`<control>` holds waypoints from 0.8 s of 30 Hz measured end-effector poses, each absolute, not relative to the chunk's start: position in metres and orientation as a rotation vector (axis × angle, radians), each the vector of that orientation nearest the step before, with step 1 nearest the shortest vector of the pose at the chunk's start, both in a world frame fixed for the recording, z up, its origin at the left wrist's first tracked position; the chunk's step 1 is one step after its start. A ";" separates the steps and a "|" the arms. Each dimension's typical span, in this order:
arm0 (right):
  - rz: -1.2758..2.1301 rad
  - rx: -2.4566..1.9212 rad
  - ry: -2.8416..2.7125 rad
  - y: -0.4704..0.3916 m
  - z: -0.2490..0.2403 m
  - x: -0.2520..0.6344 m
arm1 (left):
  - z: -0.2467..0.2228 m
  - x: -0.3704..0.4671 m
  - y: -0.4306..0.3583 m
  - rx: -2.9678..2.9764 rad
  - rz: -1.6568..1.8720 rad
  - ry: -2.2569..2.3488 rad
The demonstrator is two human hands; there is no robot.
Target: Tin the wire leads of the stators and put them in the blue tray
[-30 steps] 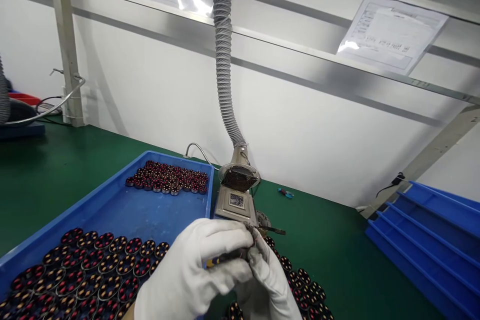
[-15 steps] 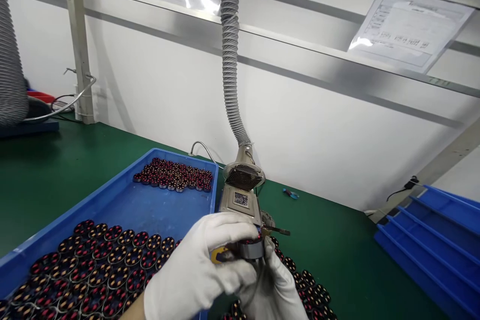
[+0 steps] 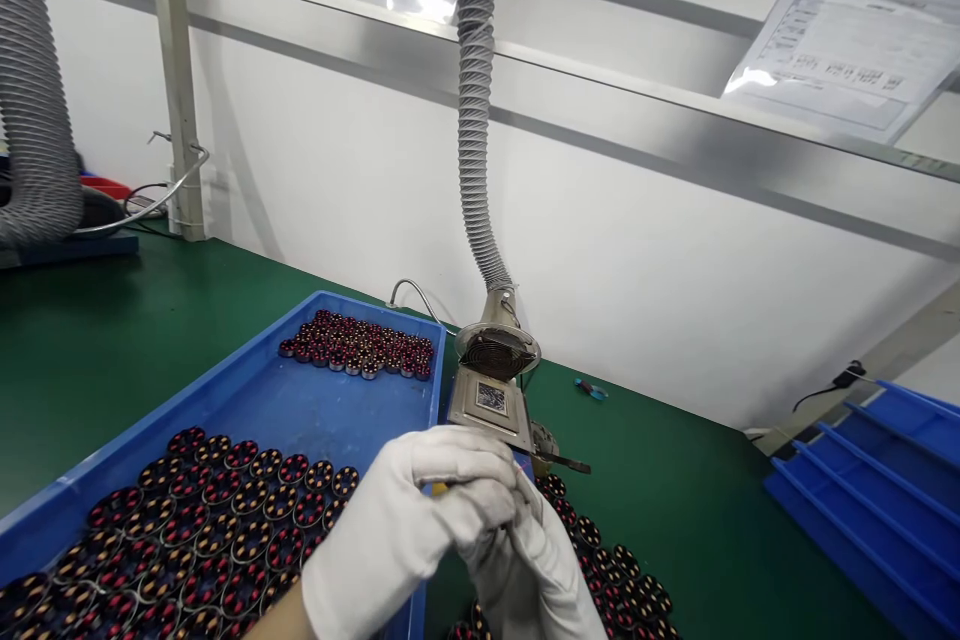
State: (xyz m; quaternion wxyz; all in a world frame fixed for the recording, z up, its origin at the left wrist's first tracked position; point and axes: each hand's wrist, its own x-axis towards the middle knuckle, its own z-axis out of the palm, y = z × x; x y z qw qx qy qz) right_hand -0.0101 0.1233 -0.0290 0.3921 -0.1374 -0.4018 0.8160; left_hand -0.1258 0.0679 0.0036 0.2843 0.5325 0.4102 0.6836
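My left hand (image 3: 405,525) and my right hand (image 3: 546,560), both in white gloves, meet in front of a metal unit with a square opening (image 3: 491,398). Fingers of both hands are bent and pressed together, covering most of what lies between them. A bit of yellow (image 3: 439,488) peeks out behind the left fingers. The dark ring-shaped motor part seen there half a second ago is now hidden. To the left, a blue tray (image 3: 315,410) bears many ring-shaped motor parts (image 3: 214,530) with red and copper coils. More such parts (image 3: 619,580) lie on the green table beside my right hand.
A ribbed grey hose (image 3: 474,110) ends in a round hood (image 3: 498,350) above the metal unit. A dark bar (image 3: 566,463) juts rightward from the unit. Small blue-handled cutters (image 3: 591,389) lie behind. Blue trays (image 3: 877,490) are stacked at right.
The fingers of both hands have closed in over the dark ring-shaped motor part, hiding it. The whole view has shifted slightly, with the scene moving right.
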 end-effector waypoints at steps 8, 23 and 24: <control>2.147 -0.339 -1.019 0.125 -0.029 -0.010 | -0.002 -0.135 0.065 1.128 1.935 1.137; 2.289 -0.318 -1.000 0.128 -0.028 -0.003 | 0.006 -0.131 0.060 1.720 1.813 1.282; 2.273 -0.324 -1.023 0.130 -0.031 -0.003 | 0.005 -0.130 0.061 1.793 1.790 1.262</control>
